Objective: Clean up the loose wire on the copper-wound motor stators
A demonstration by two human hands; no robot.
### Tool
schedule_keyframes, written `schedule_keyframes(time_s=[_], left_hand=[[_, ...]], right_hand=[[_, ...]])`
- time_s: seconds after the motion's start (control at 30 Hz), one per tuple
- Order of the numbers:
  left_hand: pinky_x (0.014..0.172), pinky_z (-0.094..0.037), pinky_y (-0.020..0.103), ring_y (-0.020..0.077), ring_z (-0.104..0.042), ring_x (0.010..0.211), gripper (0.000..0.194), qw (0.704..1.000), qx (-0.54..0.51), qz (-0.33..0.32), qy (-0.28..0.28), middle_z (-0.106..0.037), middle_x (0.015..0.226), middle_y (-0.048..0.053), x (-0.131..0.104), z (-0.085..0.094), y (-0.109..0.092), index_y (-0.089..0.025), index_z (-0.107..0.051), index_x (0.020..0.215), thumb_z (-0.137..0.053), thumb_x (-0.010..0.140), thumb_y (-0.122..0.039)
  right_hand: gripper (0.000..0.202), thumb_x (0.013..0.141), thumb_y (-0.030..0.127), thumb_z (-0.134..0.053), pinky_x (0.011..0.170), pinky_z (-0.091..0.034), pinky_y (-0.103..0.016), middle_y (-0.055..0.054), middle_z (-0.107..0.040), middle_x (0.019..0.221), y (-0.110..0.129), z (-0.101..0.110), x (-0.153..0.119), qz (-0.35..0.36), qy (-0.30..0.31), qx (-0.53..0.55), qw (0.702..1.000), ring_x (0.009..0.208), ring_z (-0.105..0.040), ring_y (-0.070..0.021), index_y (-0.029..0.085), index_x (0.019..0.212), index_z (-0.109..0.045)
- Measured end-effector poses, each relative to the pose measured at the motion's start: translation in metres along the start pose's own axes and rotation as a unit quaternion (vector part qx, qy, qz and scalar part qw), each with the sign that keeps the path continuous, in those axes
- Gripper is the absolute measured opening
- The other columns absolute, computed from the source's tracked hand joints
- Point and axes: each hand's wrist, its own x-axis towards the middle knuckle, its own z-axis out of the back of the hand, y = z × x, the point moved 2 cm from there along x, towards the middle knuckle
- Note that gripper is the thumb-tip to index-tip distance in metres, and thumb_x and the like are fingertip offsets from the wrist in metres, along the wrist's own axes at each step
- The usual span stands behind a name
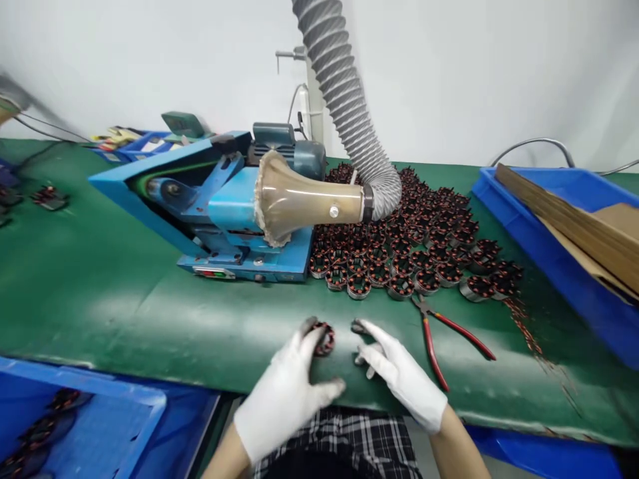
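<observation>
Green worktop (150, 319), dark copper-wound ring (327, 339), left fingers (310, 340) against it, grip unclear, right fingers (374, 330) apart

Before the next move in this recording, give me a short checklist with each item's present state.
1. Left-hand grip on the small, dark ring with copper windings: cannot tell; the white-gloved left hand has fingers at it, thumb spread away.
2. Right hand free: ok; the white-gloved right hand shows nothing held.
3. Red-handled metal pliers out of the hands: ok; they lie on the green tabletop, handles spread.
4. Tabletop free of scraps: not ok; loose copper-coloured wire clippings lie toward the right.
5. Blue metal machine switched off: cannot tell; its red-and-green switch shows no readable state.
</observation>
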Motion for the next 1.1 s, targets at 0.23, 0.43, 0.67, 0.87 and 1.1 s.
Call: schedule_keyframes(time_s=[0.23,0.43,0.67,0.87,1.1], left_hand=[[0.098,-0.036,0.049,0.0318,-0.037,0.123,0.088,0.993,-0.023,-0.112,-0.027,-0.037,0.135,0.015,0.021,-0.035,-0.018,-0.02,-0.017,0.136,-0.067,0.064,-0.025],[0.09,-0.043,0.045,0.0268,-0.054,0.106,0.072,0.975,-0.031,-0.21,-0.065,-0.056,0.115,0.009,0.043,-0.049,-0.025,-0.023,-0.028,0.128,-0.067,0.068,-0.019],[0.091,-0.04,0.05,0.0286,-0.053,0.1,0.058,0.967,0.028,-0.219,-0.127,-0.057,0.101,0.008,0.035,-0.053,-0.029,-0.021,-0.039,0.116,-0.069,0.067,-0.024],[0.083,-0.045,0.044,0.0273,-0.054,0.097,0.056,0.973,-0.005,-0.207,-0.102,-0.058,0.101,0.009,0.041,-0.051,-0.032,-0.018,-0.043,0.114,-0.07,0.065,-0.027],[0.091,-0.041,0.047,0.0293,-0.047,0.11,0.07,0.969,-0.022,-0.231,-0.089,-0.05,0.116,0.012,0.045,-0.044,-0.034,-0.019,-0.036,0.119,-0.073,0.06,-0.029]], right_hand=[[0.037,0.082,0.041,-0.053,0.063,-0.044,-0.027,-0.007,-0.052,0.101,-0.005,0.024,-0.001,0.031,-0.056,-0.044,0.997,0.065,-0.052,-0.0134,0.015,0.109,-0.057],[0.021,0.068,0.032,-0.072,0.044,-0.034,-0.021,-0.002,-0.058,0.068,-0.011,0.013,0.003,-0.017,-0.144,0.179,0.973,0.052,-0.046,-0.0105,0.013,0.074,-0.065],[0.026,0.064,0.035,-0.075,0.039,-0.027,-0.018,0.001,-0.052,0.057,-0.015,0.021,-0.006,-0.006,-0.155,0.299,0.942,0.043,-0.039,-0.0066,0.013,0.071,-0.063],[0.027,0.065,0.032,-0.076,0.049,-0.037,-0.019,-0.001,-0.055,0.067,-0.007,0.031,0.0,0.005,-0.136,0.338,0.931,0.054,-0.046,-0.0084,0.013,0.081,-0.065],[0.029,0.074,0.035,-0.068,0.056,-0.043,-0.02,-0.005,-0.059,0.081,-0.009,0.033,0.006,0.039,-0.166,0.375,0.911,0.063,-0.052,-0.011,0.015,0.094,-0.064]])
